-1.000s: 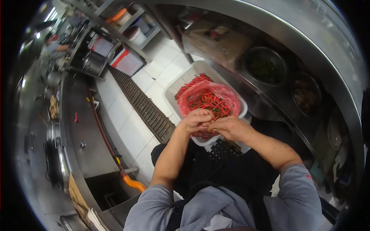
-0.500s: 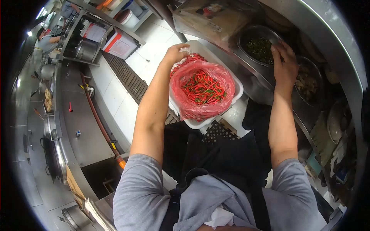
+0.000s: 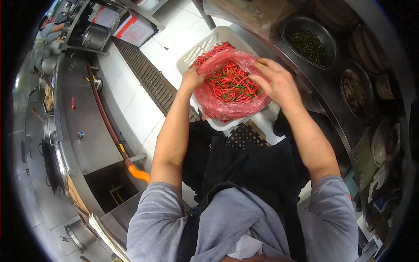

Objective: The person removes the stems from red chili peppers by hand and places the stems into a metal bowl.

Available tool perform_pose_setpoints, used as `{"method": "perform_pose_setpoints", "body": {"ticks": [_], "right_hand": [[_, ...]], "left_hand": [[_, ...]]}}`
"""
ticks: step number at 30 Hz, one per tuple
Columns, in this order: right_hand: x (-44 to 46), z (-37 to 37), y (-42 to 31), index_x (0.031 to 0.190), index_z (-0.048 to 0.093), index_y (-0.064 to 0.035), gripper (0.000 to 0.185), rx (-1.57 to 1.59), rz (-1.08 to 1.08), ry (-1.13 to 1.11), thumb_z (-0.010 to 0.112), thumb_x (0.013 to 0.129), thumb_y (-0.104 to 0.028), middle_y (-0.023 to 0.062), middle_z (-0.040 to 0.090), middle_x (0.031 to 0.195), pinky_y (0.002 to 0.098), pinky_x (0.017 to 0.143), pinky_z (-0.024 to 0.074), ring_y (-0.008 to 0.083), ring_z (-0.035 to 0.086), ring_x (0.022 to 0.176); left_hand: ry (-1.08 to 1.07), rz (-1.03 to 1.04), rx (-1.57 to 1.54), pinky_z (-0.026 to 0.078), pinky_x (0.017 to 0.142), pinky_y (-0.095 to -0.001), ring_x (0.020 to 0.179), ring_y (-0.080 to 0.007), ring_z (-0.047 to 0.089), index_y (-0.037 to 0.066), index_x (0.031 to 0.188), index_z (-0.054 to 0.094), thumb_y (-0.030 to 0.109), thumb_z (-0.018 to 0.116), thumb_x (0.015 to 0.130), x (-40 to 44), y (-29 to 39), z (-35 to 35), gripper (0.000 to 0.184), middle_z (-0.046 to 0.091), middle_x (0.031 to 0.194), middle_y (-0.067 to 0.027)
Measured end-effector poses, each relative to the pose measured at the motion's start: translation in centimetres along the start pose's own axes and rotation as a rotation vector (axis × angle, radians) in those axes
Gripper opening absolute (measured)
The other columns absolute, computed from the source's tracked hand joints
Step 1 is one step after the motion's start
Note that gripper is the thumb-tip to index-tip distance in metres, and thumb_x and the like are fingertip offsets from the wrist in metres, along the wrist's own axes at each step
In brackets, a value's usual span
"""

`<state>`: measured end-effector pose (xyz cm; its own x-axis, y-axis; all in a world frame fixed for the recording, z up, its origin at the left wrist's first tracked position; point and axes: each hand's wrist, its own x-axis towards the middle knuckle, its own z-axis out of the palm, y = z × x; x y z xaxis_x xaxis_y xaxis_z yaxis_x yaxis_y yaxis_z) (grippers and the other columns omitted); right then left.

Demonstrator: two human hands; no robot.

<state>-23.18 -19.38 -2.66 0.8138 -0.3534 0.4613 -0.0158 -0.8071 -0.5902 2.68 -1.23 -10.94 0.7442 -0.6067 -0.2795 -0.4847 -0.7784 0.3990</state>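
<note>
Touching the bag (image 3: 227,109): the left hand (image 3: 192,79) had curled fingers at its left rim; hidden fingertips made it impossible to tell whether they pinched plastic.
Right hand (image 3: 279,85): its fingers were spread, thumb apart, at the opposite rim; firm contact could not be told.
Chillies (image 3: 231,83): they lay heaped in the open bag, between the hands.
Basket (image 3: 207,43): it sat beneath both hands, around the bag.
Thin plastic: it looked likely to tear if the hands pulled apart hard against the chillies' weight.
Slack rim: with one side let go, it could have folded inward, or tipped chillies out towards the person.
Loose chillies (image 3: 214,52): beyond the left hand, a shove of the bag might have pushed them over the basket's edge.
Shelf (image 3: 325,102): right of the right hand, its edge risked catching that forearm on a wide swing.
</note>
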Motion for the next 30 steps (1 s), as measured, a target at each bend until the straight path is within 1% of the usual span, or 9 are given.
{"method": "perform_pose_setpoints", "body": {"ticks": [4, 7, 11, 15, 19, 23, 26, 27, 30], "right_hand": [[0.2, 3.9, 2.0, 0.137, 0.041, -0.0059, 0.072, -0.276, 0.105, 0.019, 0.074, 0.077, -0.026, 0.0241, 0.049, 0.129, 0.0424, 0.094, 0.0448, 0.0375, 0.053, 0.114], [-0.7, 5.9, 3.5, 0.139, 0.039, -0.0059, 0.076, -0.152, 0.337, -0.052, 0.076, 0.075, -0.026, 0.0238, 0.050, 0.129, 0.0433, 0.093, 0.0456, 0.0383, 0.053, 0.115], [-1.6, 6.7, 4.5, 0.141, 0.036, -0.0047, 0.076, -0.104, 0.384, -0.063, 0.074, 0.076, -0.019, 0.0248, 0.057, 0.121, 0.0431, 0.091, 0.0469, 0.0397, 0.057, 0.109], [-1.7, 6.9, 5.6, 0.127, 0.054, -0.0043, 0.048, -0.119, 0.451, -0.087, 0.066, 0.082, -0.018, 0.0249, 0.063, 0.106, 0.0440, 0.087, 0.0475, 0.0396, 0.060, 0.102], [-1.6, 7.8, 6.9, 0.114, 0.062, -0.0025, 0.031, -0.077, 0.506, -0.159, 0.059, 0.086, -0.018, 0.0248, 0.065, 0.099, 0.0437, 0.084, 0.0474, 0.0414, 0.060, 0.099], [-0.8, 8.4, 7.3, 0.107, 0.064, 0.0004, 0.026, 0.189, 0.520, -0.105, 0.055, 0.088, -0.015, 0.0194, 0.068, 0.090, 0.0359, 0.078, 0.0476, 0.0297, 0.065, 0.086], [0.0, 8.8, 6.2, 0.106, 0.065, 0.0012, 0.025, 0.440, 0.592, -0.014, 0.054, 0.090, -0.014, 0.0122, 0.069, 0.087, 0.0299, 0.075, 0.0468, 0.0177, 0.064, 0.080], [0.4, 8.9, 5.8, 0.106, 0.065, 0.0016, 0.025, 0.564, 0.639, 0.029, 0.055, 0.090, -0.013, 0.0083, 0.070, 0.086, 0.0274, 0.074, 0.0462, 0.0121, 0.061, 0.079], [2.2, 8.6, 2.9, 0.105, 0.064, 0.0041, 0.020, 0.801, 0.719, 0.036, 0.053, 0.093, -0.008, 0.0059, 0.068, 0.094, 0.0247, 0.075, 0.0484, 0.0115, 0.062, 0.082]], "left_hand": [[0.074, 0.132, -0.172, 0.050, 0.084, -0.0427, 0.092, -0.0355, 0.065, 0.010, 0.103, 0.068, 0.022, 0.059, 0.082, -2.8, 2.3, 1.7, 0.025, 0.067, 0.095, -0.0197], [0.181, 0.432, -0.313, 0.050, 0.076, -0.0469, 0.084, -0.0389, 0.064, 0.008, 0.098, 0.066, 0.012, 0.056, 0.081, -7.0, 4.6, 3.7, 0.020, 0.065, 0.087, -0.0213], [0.104, 0.513, -0.442, 0.048, 0.070, -0.0500, 0.076, -0.0434, 0.061, 0.002, 0.085, 0.060, 0.009, 0.054, 0.079, -11.6, 6.1, 3.8, 0.011, 0.061, 0.076, -0.0243], [-0.014, 0.500, -0.396, 0.048, 0.074, -0.0446, 0.083, -0.0407, 0.061, 0.003, 0.097, 0.062, 0.010, 0.056, 0.082, -10.7, 5.6, 3.4, 0.018, 0.062, 0.084, -0.0239], [0.232, 0.449, -0.521, 0.047, 0.072, -0.0497, 0.081, -0.0427, 0.060, 0.001, 0.088, 0.059, 0.010, 0.053, 0.082, -9.3, 4.9, 3.7, 0.012, 0.061, 0.082, -0.0236], [0.451, 0.144, -0.642, 0.048, 0.072, -0.0470, 0.079, -0.0397, 0.062, 0.001, 0.089, 0.059, 0.017, 0.054, 0.089, -7.1, 3.1, 3.4, 0.017, 0.063, 0.081, -0.0209], [0.268, -0.193, -1.036, 0.050, 0.074, -0.0362, 0.084, -0.0278, 0.066, 0.000, 0.102, 0.059, 0.025, 0.060, 0.090, -6.3, 2.4, 2.3, 0.028, 0.068, 0.087, -0.0177], [0.460, -0.088, -0.762, 0.050, 0.074, -0.0340, 0.080, -0.0238, 0.065, -0.001, 0.109, 0.057, 0.025, 0.061, 0.090, -5.9, 1.5, 2.7, 0.032, 0.068, 0.085, -0.0144], [0.474, -0.030, -0.902, 0.050, 0.071, -0.0338, 0.077, -0.0221, 0.064, -0.001, 0.108, 0.058, 0.024, 0.060, 0.090, -5.0, 0.9, 3.5, 0.031, 0.067, 0.083, -0.0131]]}}
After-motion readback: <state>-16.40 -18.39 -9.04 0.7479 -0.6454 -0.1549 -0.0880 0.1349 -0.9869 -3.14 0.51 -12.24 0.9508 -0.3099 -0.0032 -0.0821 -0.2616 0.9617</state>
